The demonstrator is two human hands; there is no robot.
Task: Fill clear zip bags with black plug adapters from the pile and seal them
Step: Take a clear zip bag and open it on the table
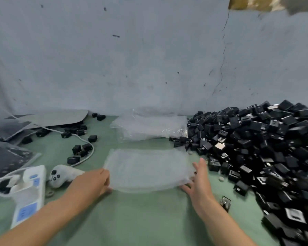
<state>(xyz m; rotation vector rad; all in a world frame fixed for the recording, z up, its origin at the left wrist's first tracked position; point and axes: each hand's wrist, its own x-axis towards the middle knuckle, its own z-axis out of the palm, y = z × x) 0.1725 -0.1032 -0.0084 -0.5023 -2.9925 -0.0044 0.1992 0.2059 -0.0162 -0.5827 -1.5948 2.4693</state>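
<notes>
**Q:** What is shown, and where is the work-piece?

**A:** A clear zip bag (pixel 148 169) of thin soft plastic lies flat on the green worktop (pixel 132 219). It is near the left foot of the large pile of black plug adapters (pixel 267 148) but apart from it. The bag looks empty. Blur hides whether it is one bag or several layered.

**Q:** How are the hands disposed?

**A:** The left hand (pixel 94 181) is at the bag edge farthest from the pile, its fingers curled over that edge in what appears to be a pinch. The right hand (pixel 199 181) lies at the edge nearest the pile with fingers straight and spread and the thumb by the near corner. It grips nothing.

**Q:** How will these things handle?

**A:** By appearance, the bag is very light, limp and slick, and likely to slide or cling to itself. It is best taken at the mouth, one lip per hand, though which edge carries the zip cannot be made out. The adapters are small, rigid blocks that scoop easily by the handful, but their prongs might snag thin film.

**Q:** And the other containers?

**A:** Left of the pile and farther back, touching its edge, a crinkled clear wrapper (pixel 149 128) holds a stack of spare bags. Well left of the pile lie clear packed bags (pixel 7 157) with dark contents, presumably adapters already bagged. A white power strip (pixel 28 197) lies beside them.
</notes>
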